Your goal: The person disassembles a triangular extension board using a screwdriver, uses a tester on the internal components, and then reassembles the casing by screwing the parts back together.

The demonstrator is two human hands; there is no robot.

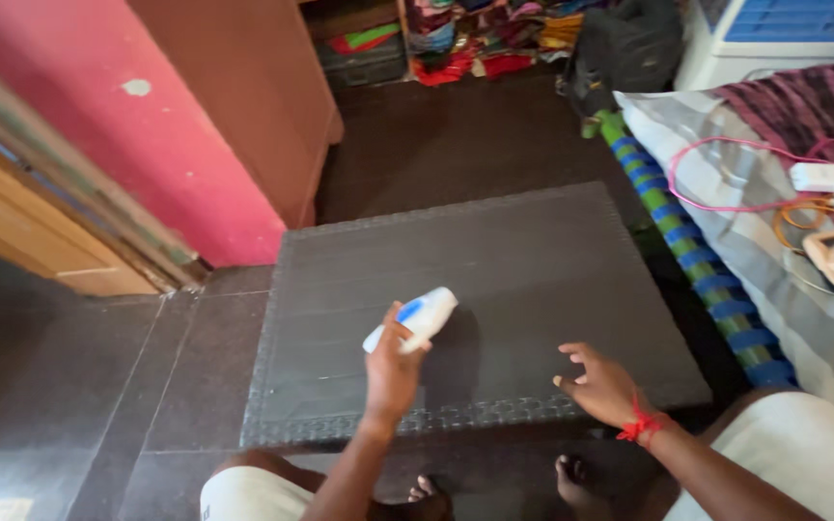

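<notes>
White plastic bottle (415, 317) with a blue patch is gripped in the left hand (391, 371), held tilted just above the dark grey counter (533, 260), near its front left area. Right hand (602, 386), a red thread (642, 425) tied at its wrist, hovers over the counter's front right edge with fingers spread wide, holding nothing. Beside the counter on the right, a bed (774, 251) carries a pink cable (716, 174) and white adapters (820, 177).
</notes>
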